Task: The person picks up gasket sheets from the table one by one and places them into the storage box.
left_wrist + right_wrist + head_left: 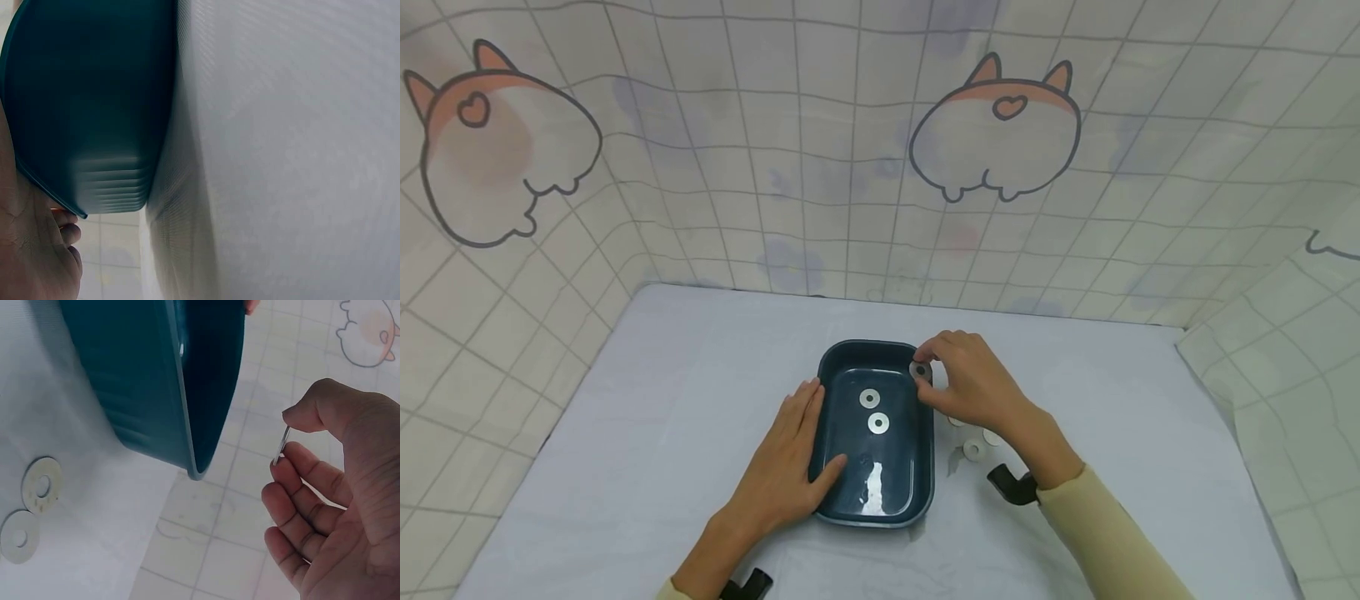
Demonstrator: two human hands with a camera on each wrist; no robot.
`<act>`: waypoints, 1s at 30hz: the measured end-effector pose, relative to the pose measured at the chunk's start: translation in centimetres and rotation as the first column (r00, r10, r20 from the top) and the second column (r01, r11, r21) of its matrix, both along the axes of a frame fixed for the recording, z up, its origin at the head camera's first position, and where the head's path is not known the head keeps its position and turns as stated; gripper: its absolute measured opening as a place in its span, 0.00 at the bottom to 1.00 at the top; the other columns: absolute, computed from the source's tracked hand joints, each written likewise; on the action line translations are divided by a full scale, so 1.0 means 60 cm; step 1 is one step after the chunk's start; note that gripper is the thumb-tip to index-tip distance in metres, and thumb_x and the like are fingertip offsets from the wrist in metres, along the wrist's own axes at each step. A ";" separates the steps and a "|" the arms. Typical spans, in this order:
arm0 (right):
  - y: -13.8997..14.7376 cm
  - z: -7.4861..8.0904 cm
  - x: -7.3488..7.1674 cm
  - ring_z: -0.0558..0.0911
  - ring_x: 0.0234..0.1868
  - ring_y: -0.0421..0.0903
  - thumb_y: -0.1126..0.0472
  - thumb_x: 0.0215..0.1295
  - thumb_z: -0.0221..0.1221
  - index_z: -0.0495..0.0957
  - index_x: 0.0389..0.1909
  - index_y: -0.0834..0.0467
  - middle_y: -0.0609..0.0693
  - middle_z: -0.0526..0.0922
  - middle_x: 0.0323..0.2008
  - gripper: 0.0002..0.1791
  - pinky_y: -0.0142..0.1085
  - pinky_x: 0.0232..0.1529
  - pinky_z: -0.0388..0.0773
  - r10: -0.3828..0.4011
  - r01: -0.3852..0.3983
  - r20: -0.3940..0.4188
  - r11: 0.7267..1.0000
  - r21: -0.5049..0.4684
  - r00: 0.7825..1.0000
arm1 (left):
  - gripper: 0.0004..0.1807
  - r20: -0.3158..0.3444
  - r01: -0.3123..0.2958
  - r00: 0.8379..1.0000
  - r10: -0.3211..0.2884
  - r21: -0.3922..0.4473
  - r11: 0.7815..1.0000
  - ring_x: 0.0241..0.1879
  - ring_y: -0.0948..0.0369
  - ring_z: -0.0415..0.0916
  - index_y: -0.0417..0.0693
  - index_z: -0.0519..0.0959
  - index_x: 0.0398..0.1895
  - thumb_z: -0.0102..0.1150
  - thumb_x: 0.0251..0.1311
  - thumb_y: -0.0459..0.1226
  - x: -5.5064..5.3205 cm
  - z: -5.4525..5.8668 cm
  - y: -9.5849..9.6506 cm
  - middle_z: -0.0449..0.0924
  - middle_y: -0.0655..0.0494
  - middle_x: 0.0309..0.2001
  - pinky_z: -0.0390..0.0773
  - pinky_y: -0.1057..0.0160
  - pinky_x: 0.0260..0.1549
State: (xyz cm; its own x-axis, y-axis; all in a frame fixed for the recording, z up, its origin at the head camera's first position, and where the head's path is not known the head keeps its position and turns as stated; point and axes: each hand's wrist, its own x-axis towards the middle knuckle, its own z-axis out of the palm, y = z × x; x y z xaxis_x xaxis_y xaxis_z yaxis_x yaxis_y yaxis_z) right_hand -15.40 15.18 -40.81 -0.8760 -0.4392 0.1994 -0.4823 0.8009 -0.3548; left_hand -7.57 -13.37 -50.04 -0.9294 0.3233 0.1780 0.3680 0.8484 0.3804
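Observation:
A dark blue-green tray (874, 483) stands on the white cloth, and two flat metal washers (877, 423) lie inside it toward the middle. My right hand (973, 379) pinches another washer (282, 445) between thumb and fingertips, over the tray's far right corner. Seen edge-on in the right wrist view, that washer is above the rim. Along the tray's left rim rests my left hand (782, 458), its fingers straight and the thumb reaching over the inside. The left wrist view shows the tray's outer wall (94, 100) with the palm beside its rim.
Several loose washers (973, 451) lie on the cloth right of the tray, partly hidden under my right forearm. A white tiled-pattern sheet (820, 192) with cartoon animals hangs behind the table and at both sides. Black wrist mounts (1011, 485) stick out from both wrists.

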 end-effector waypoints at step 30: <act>-0.030 0.015 -0.044 0.86 0.46 0.48 0.57 0.65 0.68 0.87 0.46 0.57 0.50 0.91 0.43 0.12 0.48 0.62 0.85 0.085 -0.085 -0.009 0.995 0.053 0.996 | 0.54 0.034 0.010 0.999 -0.010 0.004 1.000 0.88 0.53 0.45 0.45 0.46 0.87 0.59 0.69 0.58 -0.001 0.002 0.000 0.43 0.51 0.88 0.24 0.75 0.83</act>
